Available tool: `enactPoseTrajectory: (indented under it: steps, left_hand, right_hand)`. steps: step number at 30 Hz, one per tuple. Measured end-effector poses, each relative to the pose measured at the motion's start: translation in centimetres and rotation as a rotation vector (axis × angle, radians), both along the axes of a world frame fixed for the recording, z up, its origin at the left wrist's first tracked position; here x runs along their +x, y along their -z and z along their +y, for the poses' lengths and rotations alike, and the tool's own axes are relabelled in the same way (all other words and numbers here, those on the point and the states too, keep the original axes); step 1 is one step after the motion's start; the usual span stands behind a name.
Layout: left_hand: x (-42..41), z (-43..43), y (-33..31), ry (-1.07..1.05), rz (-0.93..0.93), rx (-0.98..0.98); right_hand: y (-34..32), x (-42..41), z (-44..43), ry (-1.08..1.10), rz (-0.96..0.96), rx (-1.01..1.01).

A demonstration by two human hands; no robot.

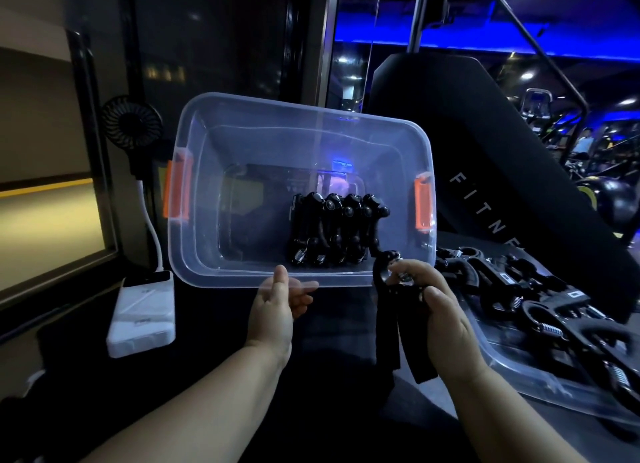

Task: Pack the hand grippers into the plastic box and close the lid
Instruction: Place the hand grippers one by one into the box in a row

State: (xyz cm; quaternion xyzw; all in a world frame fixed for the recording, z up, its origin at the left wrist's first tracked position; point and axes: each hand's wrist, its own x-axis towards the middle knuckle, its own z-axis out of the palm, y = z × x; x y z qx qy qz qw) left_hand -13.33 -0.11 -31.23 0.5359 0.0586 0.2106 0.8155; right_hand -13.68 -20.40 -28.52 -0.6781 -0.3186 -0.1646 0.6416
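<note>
Here the right hand (446, 320) clasps a hand gripper (398, 310), handles pointing toward the person.

1. A small black fan (131, 122) stands at the left on a white stalk.
2. A white power bank (143, 315) lies below it on the dark surface.
3. A black padded board (485, 158) lettered "FITNE" leans at the right.

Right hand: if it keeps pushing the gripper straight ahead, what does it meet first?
Probably the plastic box's near rim; the held hand gripper in the right hand already overlaps it. Beyond lies the packed row. Depth unclear.
</note>
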Motion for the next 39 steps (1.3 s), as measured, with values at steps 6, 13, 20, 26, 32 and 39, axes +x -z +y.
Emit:
enactPoseTrajectory:
  steps: [6, 13, 20, 26, 32, 39]
  left_hand:
    - [-0.1, -0.1, -0.1, -0.006, 0.001, 0.001]
    - [-0.1, 0.0, 0.0, 0.0, -0.001, -0.002]
    - [0.3, 0.3, 0.5, -0.014, 0.001, 0.024]
    - [0.7, 0.6, 1.1, -0.044, -0.008, 0.01]
    - [0.9, 0.7, 1.4, -0.046, -0.007, 0.008]
    - [0.6, 0.9, 1.3, -0.013, -0.046, -0.022]
  right_hand:
    - [0.0, 0.1, 0.0, 0.016, 0.043, -0.014]
    - [-0.2, -0.2, -0.3, 0.334, -0.127, -0.369]
    - [-0.6, 0.0, -1.3, 0.237, -0.022, -0.321]
    - [-1.3, -0.2, -0.9, 0.051, 0.097, -0.052]
    - [-4.6, 0.1, 1.0, 0.04, 0.086, 0.153]
    - [-8.9, 3.3, 5.8, -0.033, 0.063, 0.194]
